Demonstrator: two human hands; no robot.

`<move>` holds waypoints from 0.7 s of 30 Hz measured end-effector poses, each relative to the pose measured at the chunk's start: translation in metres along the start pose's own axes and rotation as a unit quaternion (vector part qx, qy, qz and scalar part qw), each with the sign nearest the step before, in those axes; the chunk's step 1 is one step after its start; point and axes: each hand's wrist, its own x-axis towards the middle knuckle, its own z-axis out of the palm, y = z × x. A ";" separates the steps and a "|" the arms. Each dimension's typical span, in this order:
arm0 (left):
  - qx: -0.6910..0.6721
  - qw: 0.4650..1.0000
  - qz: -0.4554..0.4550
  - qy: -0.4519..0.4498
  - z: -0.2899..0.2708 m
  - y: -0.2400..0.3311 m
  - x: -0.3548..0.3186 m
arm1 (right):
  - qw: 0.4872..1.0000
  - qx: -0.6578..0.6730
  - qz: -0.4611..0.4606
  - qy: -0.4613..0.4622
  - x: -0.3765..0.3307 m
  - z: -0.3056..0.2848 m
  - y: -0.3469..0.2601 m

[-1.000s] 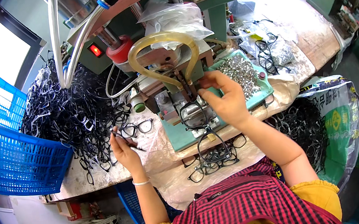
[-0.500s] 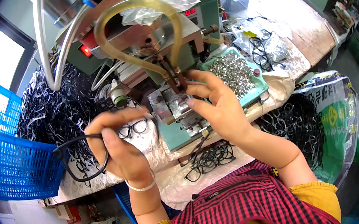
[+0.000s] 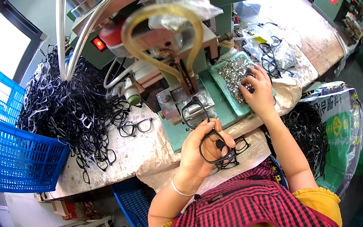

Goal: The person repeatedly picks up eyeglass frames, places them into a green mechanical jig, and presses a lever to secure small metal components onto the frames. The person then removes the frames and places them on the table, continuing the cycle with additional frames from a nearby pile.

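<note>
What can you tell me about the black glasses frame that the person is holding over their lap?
The glasses frame is a black front piece, plastic by the look of it, with two rounded rims and no lenses or side arms that I can see. The left hand grips it, fingers curled round one rim, holding it tilted just in front of the bench edge. More black frames lie right beneath it. Nothing else touches it; the right hand is off at the green tray.
</note>
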 end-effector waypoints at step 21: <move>0.840 0.380 0.242 0.301 -0.171 0.107 -0.059 | 0.862 0.460 0.205 0.065 0.015 0.024 -0.024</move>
